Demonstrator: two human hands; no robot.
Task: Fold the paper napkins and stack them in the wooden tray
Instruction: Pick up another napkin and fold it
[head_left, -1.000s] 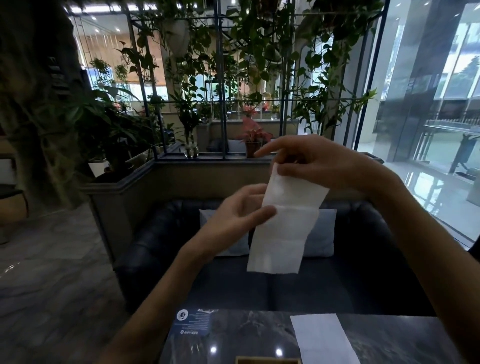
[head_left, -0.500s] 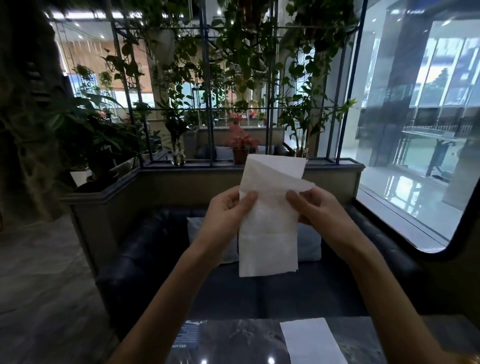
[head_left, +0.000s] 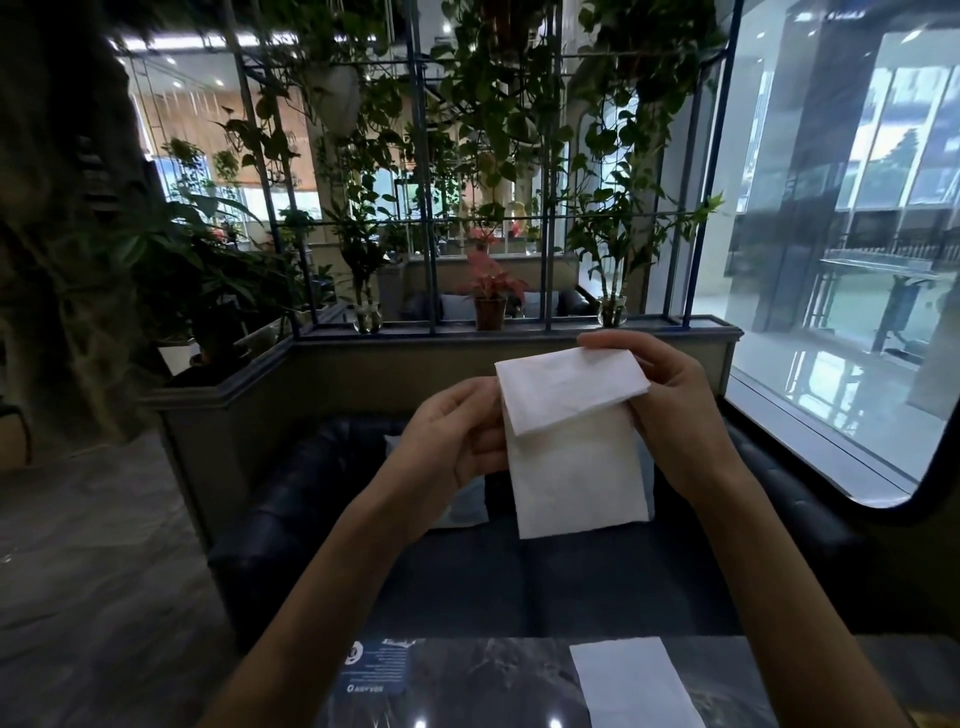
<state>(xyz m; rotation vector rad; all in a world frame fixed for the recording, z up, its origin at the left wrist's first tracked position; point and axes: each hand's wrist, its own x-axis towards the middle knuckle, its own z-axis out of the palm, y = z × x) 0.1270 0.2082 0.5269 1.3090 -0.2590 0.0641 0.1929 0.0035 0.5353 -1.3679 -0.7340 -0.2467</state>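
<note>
Napkin (head_left: 574, 457) held in air between hands, long axis vertical, top flap folded down. Left hand (head_left: 457, 447) pinches left edge; right hand (head_left: 670, 415) grips fold. Second napkin (head_left: 636, 686) on desk (head_left: 493, 686) below right hand. Tray unseen.

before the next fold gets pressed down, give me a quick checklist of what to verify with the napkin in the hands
1. Both hands on the napkin: ok, left hand pinches its left edge, right hand its upper right.
2. Top flap turned over: ok, it hangs down over the front.
3. Flap edges square with the body: not ok, the flap's lower edge runs slanted.
4. Napkin clear of the table: ok, it is held in the air above it.
5. Next napkin ready: ok, a flat napkin lies on the table.
6. Wooden tray within reach: cannot tell, it is not in view.
</note>
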